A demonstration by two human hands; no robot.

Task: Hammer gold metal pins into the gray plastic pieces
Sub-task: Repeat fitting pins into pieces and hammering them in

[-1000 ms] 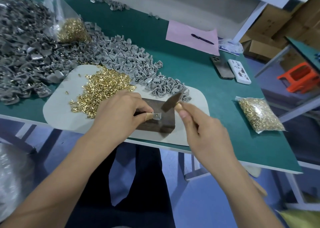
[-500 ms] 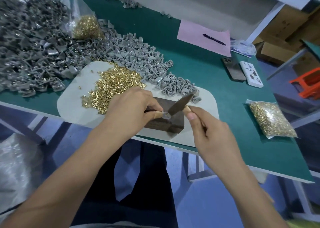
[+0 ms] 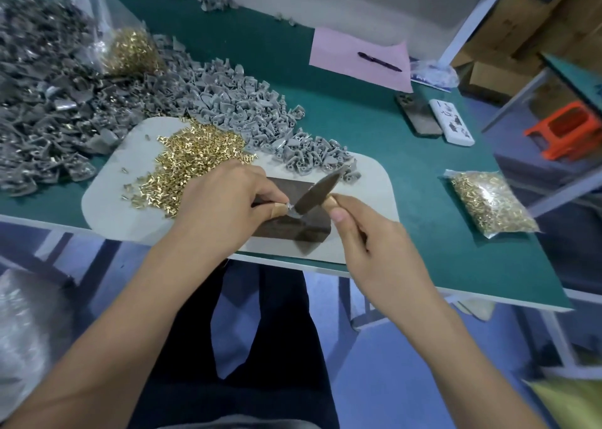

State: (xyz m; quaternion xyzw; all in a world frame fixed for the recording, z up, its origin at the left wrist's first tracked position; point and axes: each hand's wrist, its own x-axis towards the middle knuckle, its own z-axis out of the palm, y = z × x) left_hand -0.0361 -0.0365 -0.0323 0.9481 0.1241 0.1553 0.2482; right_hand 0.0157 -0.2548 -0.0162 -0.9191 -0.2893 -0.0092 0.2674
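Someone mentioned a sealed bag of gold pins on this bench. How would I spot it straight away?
Start at the green table and look to its right end, past the pale mat. The sealed bag of gold pins lies flat there, alone. The other bag is open, on the gray pieces at far left.

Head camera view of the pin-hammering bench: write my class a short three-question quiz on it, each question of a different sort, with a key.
1. True or false: the left hand pinches a gray plastic piece on the dark block.
2. Which hand holds the hammer? A) left B) right C) neither
3. Fill in: the loose gold pins lie heaped on the pale ____.

Key
1. True.
2. B: the right hand grips its handle, head down at the piece.
3. Mat; a sealed bag of pins lies apart on the green table.
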